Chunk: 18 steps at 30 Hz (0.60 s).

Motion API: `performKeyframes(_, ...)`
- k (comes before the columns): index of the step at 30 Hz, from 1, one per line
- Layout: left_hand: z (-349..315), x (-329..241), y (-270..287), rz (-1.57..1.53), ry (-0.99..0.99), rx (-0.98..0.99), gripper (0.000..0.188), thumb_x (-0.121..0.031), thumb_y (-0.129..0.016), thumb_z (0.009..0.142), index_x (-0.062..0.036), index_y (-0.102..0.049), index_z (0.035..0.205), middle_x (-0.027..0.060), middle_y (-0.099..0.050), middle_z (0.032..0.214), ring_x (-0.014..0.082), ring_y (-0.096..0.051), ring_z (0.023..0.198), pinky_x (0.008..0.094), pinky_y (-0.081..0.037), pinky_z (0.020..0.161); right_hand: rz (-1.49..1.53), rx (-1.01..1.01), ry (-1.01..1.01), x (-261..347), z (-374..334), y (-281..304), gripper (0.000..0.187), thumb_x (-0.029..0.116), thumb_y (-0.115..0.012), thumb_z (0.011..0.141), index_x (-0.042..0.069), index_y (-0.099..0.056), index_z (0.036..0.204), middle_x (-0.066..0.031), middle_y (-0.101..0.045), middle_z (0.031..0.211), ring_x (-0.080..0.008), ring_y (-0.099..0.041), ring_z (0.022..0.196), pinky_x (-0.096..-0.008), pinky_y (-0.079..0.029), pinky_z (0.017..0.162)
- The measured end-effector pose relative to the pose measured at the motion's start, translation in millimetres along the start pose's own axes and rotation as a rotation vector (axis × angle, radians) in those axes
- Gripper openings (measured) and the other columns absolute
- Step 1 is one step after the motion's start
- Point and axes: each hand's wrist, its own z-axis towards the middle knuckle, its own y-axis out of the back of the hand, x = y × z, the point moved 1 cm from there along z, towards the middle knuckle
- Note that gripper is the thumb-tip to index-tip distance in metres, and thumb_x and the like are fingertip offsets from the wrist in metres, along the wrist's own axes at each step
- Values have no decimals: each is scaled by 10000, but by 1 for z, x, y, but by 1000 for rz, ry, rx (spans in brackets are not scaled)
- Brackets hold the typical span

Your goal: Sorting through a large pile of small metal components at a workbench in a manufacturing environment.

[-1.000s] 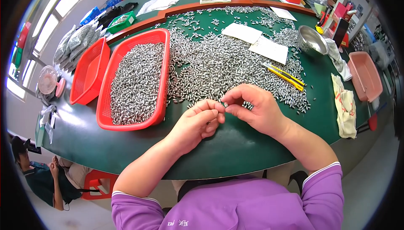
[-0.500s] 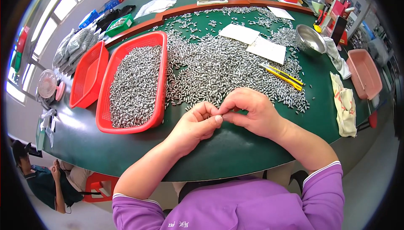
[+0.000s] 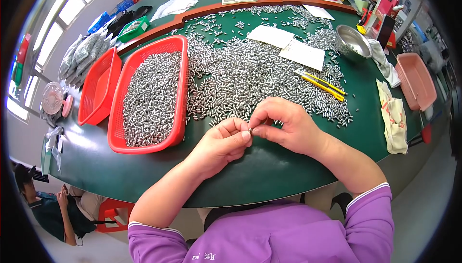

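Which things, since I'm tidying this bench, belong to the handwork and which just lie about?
In the work, it seems:
small silvery metal piece at the fingertips of left hand and right hand
heap of similar pieces
red perforated plastic basket of them

Probably lying about:
round pink fan
crumpled cream cloth
pink plastic tub

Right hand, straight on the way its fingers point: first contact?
The left hand, directly ahead of the right hand, with a small metal piece showing where they meet. They may already touch; depth is unclear here.
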Motion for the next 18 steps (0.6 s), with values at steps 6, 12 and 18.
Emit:
performKeyframes(6,0,-1,-1,-28,-5,-5,111,-152,-556,949,-72,-541,1025,7,-546,821,35,-339,559,182,-274,492,68,3,-44,-2,-1,1,89,75,-701,805,59,-644,871,-43,-625,846,-191,-605,798,-301,-484,724)
performKeyframes(12,-1,-1,0,-44,-4,-5,120,-164,-526,964,-65,-545,1029,21,-571,834,39,-343,560,182,-283,489,30,19,-43,-2,0,1,90,104,-669,831,66,-662,912,-55,-628,871,-216,-614,841,-322,-495,760)
performKeyframes(18,0,1,-1,-23,6,-29,102,-167,-540,962,-75,-538,1008,18,-537,828,41,-341,571,180,-280,486,-70,-21,46,-1,0,0,117,110,-678,818,95,-684,934,-54,-630,879,-231,-621,828,-341,-505,753)
